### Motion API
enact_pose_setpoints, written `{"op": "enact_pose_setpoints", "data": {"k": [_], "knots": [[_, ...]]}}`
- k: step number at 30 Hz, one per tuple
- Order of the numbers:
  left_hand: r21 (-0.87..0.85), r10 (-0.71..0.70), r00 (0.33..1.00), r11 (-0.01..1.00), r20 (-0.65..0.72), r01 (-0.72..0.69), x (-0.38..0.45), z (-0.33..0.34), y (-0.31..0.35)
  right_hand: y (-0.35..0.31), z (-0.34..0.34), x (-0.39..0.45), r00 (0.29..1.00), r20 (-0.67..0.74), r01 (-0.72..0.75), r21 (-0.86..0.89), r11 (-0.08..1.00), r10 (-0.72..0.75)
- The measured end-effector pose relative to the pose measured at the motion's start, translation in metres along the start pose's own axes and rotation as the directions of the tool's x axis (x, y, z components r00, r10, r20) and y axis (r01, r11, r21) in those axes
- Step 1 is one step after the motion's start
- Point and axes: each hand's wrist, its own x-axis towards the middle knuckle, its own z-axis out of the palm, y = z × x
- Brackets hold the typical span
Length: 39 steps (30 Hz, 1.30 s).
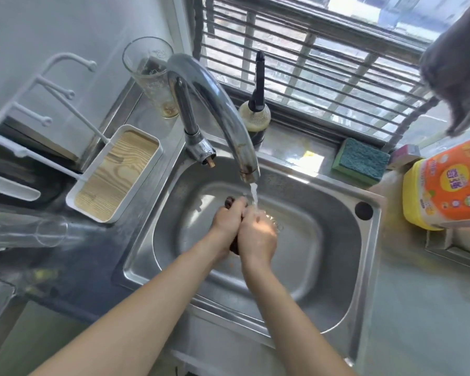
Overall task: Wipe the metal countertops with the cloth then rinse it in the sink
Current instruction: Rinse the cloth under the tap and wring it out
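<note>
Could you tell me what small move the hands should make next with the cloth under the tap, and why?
Probably shift the cloth rightward: water lands on the right hand, while the left hand holds the dark wad beside the stream.

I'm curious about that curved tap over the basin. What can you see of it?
The tap is shiny metal, a tall arched spout with brown staining near its mouth. Its base stands on the back left corner of the sink, with a long lever rising beside it. Water runs from it onto the hands held below; nothing else touches it.
</note>
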Motion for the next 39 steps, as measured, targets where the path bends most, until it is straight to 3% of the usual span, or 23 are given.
{"op": "enact_pose_setpoints", "data": {"k": [3,6,8,11,14,16,18,20,22,25,28,31,33,34,36,39], "knots": [[-0.096,0.006,0.999,0.995,-0.044,-0.010,0.001,-0.006,0.007,-0.003,0.003,-0.025,0.987,-0.003,0.157,-0.056,0.986,-0.158],[-0.041,0.021,0.997,0.999,0.073,-0.018,-0.010,0.000,-0.006,-0.007,-0.001,0.025,1.000,0.011,0.020,-0.001,1.000,-0.020],[0.041,0.047,0.990,0.998,0.134,-0.053,-0.017,0.003,-0.013,-0.005,-0.006,0.057,0.996,-0.059,-0.065,0.112,0.992,0.071],[-0.125,0.026,0.994,0.992,0.105,-0.013,-0.011,-0.002,-0.007,0.000,-0.007,0.049,0.989,-0.087,-0.101,0.182,0.978,0.118],[-0.379,-0.064,0.981,0.916,0.185,0.132,-0.002,-0.008,-0.003,0.006,0.002,-0.009,0.993,-0.018,0.118,0.041,0.992,-0.117],[-0.396,-0.060,0.964,0.904,0.260,0.163,-0.005,-0.006,-0.009,0.006,0.004,-0.021,0.944,-0.101,0.302,-0.114,0.946,-0.314],[-0.323,-0.064,0.961,0.934,0.268,0.152,-0.016,0.000,-0.019,0.001,0.001,0.008,0.961,-0.162,0.211,-0.084,0.974,-0.222],[-0.289,-0.047,0.970,0.950,0.240,0.117,-0.022,0.005,-0.025,-0.001,-0.004,0.046,0.989,-0.150,0.012,0.056,0.998,-0.003],[-0.282,0.005,0.967,0.957,0.256,0.070,-0.023,0.003,-0.023,0.007,-0.006,0.068,0.973,-0.139,-0.155,0.197,0.968,0.184],[-0.359,0.056,0.974,0.933,0.221,0.028,-0.016,-0.010,-0.012,0.016,-0.009,0.063,0.924,0.049,-0.367,0.386,0.846,0.379],[-0.419,0.058,0.992,0.908,0.108,-0.008,-0.005,-0.022,-0.003,0.021,-0.019,0.043,0.841,0.371,-0.535,0.464,0.706,0.394],[-0.299,0.057,0.977,0.954,0.206,0.007,-0.004,-0.021,-0.011,0.025,-0.021,0.035,0.789,0.543,-0.593,0.555,0.583,0.287],[-0.151,0.085,0.955,0.988,0.286,-0.043,-0.012,-0.014,-0.021,0.025,-0.018,0.035,0.771,0.592,-0.603,0.561,0.568,0.233],[-0.086,0.106,0.950,0.993,0.295,-0.084,-0.017,-0.011,-0.024,0.027,-0.015,0.035,0.778,0.586,-0.582,0.537,0.611,0.226],[0.023,0.170,0.949,0.983,0.267,-0.182,-0.020,-0.009,-0.026,0.031,-0.011,0.034,0.812,0.540,-0.519,0.495,0.697,0.221],[0.108,0.206,0.963,0.968,0.173,-0.226,-0.016,-0.017,-0.019,0.037,-0.014,0.034,0.857,0.456,-0.471,0.504,0.724,0.241]]}}
